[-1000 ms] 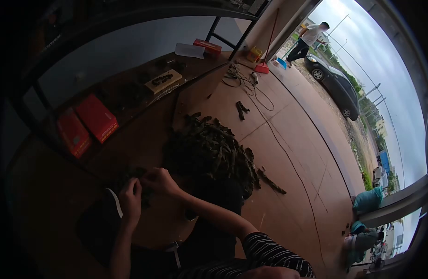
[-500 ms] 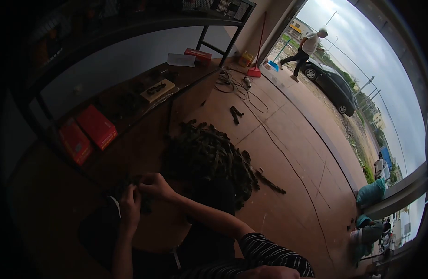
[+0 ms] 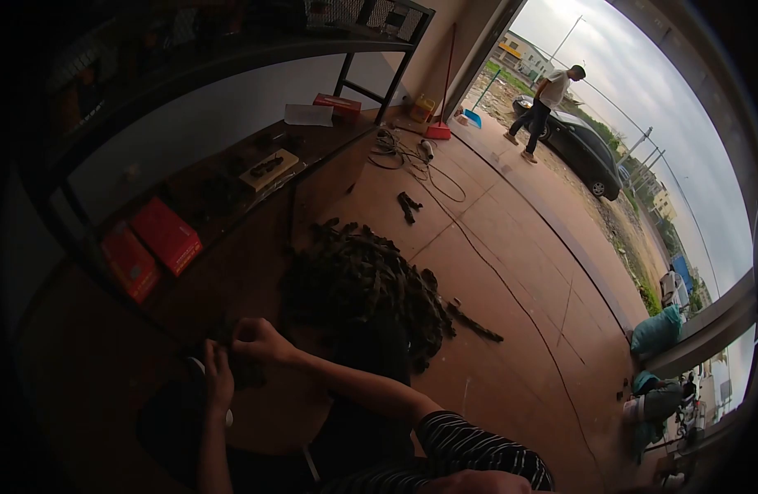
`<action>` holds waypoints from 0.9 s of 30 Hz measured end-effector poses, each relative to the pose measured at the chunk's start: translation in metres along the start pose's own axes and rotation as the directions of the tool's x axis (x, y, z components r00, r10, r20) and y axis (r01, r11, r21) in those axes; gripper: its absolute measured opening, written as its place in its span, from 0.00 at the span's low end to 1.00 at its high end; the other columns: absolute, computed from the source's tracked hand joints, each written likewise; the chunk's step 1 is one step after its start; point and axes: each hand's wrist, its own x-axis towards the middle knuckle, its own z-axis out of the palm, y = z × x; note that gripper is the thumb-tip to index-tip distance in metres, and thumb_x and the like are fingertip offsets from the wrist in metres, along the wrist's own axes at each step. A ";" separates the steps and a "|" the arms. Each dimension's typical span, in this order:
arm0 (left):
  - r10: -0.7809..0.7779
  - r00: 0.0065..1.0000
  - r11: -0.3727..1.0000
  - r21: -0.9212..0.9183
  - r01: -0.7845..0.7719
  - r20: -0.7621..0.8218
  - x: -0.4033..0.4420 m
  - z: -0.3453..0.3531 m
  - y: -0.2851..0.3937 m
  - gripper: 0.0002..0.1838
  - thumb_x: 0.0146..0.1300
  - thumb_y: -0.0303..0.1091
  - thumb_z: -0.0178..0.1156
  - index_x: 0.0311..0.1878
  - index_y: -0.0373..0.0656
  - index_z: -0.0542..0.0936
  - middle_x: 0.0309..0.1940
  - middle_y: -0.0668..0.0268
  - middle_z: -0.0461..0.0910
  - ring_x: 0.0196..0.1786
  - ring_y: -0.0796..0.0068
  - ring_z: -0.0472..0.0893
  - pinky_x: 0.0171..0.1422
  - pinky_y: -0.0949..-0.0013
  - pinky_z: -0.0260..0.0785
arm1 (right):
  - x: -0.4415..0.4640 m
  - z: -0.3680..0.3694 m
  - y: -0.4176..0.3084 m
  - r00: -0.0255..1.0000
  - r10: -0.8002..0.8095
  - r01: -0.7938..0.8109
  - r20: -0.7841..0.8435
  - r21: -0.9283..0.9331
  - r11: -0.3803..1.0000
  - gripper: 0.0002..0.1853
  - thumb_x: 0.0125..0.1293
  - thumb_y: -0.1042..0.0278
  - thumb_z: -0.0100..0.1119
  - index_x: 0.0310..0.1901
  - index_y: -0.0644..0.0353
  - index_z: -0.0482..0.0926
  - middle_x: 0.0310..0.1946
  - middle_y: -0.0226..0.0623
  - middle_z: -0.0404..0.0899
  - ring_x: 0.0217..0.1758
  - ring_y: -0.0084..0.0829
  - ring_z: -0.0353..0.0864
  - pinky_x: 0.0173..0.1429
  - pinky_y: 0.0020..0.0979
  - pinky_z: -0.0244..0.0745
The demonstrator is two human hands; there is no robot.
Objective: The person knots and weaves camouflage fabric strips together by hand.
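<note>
Close together at the lower left are my left hand and my right hand. Both have bent, closed fingers, and what they pinch is too dark to make out. Small dark pieces lie just below and beside them on the floor. To the right of my hands, a large heap of dark, strip-like pieces spreads over the brown floor, partly behind my dark-clothed knee. A long piece lies off its right edge, and a few more lie farther up.
A metal rack stands at the left, with red boxes and a wooden block low down. A cable crosses the floor past a red broom. Outside are a person and a dark car; green sacks stand right.
My hands have shifted slightly down and left, with the right fingers a little apart from the left. The view has turned slightly. The person outside has changed stride near the doorway.
</note>
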 end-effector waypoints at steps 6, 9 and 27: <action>0.030 0.998 0.971 0.236 -0.044 0.059 -0.001 -0.002 0.015 0.14 0.85 0.40 0.45 0.62 0.41 0.67 0.54 0.53 0.75 0.59 0.59 0.77 0.66 0.58 0.68 | 0.001 -0.013 -0.010 0.995 0.104 -0.104 0.005 -0.038 0.994 0.14 0.68 0.62 0.69 0.43 0.68 0.84 0.35 0.37 0.86 0.40 0.25 0.85 0.44 0.32 0.81; 0.002 0.994 0.978 0.205 -0.025 0.108 -0.004 -0.002 0.016 0.14 0.85 0.39 0.46 0.62 0.41 0.67 0.53 0.51 0.74 0.58 0.56 0.77 0.64 0.56 0.69 | 0.003 -0.007 0.003 0.999 0.043 -0.046 -0.024 -0.094 0.995 0.15 0.69 0.62 0.68 0.43 0.68 0.85 0.35 0.37 0.86 0.40 0.26 0.85 0.44 0.34 0.81; 0.069 0.995 0.934 0.347 -0.090 0.073 -0.015 0.006 0.039 0.14 0.88 0.42 0.42 0.55 0.40 0.66 0.43 0.54 0.74 0.45 0.57 0.78 0.52 0.54 0.69 | -0.015 -0.010 -0.002 0.988 -0.028 0.033 0.152 -0.027 0.999 0.15 0.76 0.59 0.62 0.49 0.64 0.86 0.36 0.32 0.86 0.39 0.22 0.84 0.45 0.31 0.82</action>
